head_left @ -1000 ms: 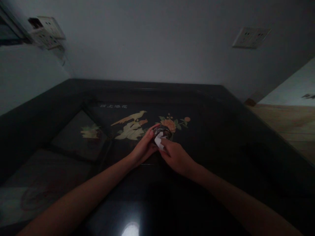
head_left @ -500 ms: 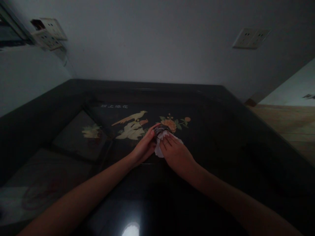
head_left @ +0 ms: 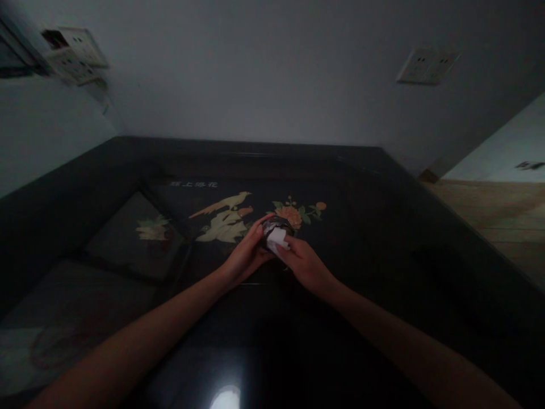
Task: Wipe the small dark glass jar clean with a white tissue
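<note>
My left hand (head_left: pixel 249 250) curls around the left side of a small dark, shiny round object (head_left: pixel 279 223). What kind of object it is I cannot make out in the dim light. A piece of white tissue (head_left: pixel 277 237) is pinched in my right hand (head_left: pixel 301 262), its fingers closed, and it lies against the front of the round object. Both hands meet above the dark glossy tabletop (head_left: pixel 238 324), in front of its inlaid bird and flower picture (head_left: pixel 225 224).
A pale wall (head_left: pixel 255 74) rises behind the table's far edge. Sockets (head_left: pixel 428 65) sit on it at the right, and more sockets (head_left: pixel 74 54) at the left. Wooden floor (head_left: pixel 502 216) shows past the right edge. A bright light reflects near the front.
My right hand has gone from fingers spread flat over the tissue to pinching it, bunched smaller. My left hand still holds the round object. The view has shifted slightly.
</note>
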